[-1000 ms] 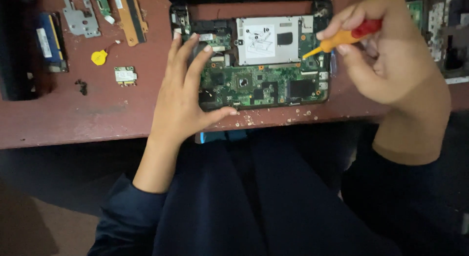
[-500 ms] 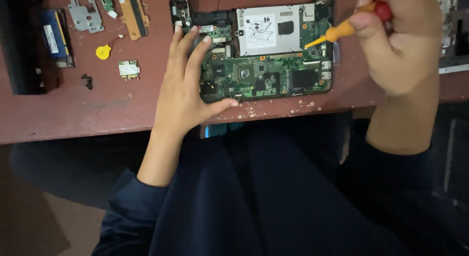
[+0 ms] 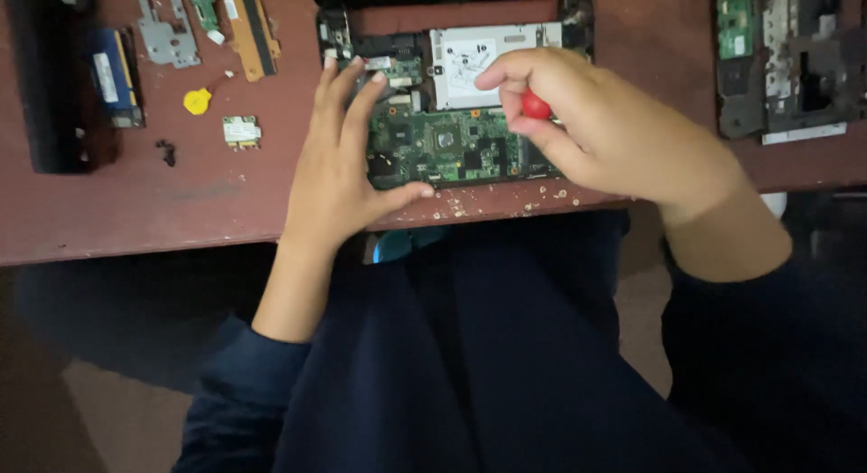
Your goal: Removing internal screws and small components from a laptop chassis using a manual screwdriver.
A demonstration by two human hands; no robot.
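An opened laptop base lies on the reddish table, showing a green circuit board and a silver drive cover. My left hand lies flat on the board's left side, fingers spread, thumb along the front edge. My right hand is over the board's right part, closed around a screwdriver whose red handle end shows between the fingers. Its tip is hidden under the hand.
Loose parts lie at the left: a small wireless card, a yellow coin cell, metal brackets, a blue module on a black part. Another dismantled board assembly sits at the right. My dark-clothed lap is below the table edge.
My right hand has moved left and down over the board, turning the screwdriver so only its red end shows. The left hand stays in place.
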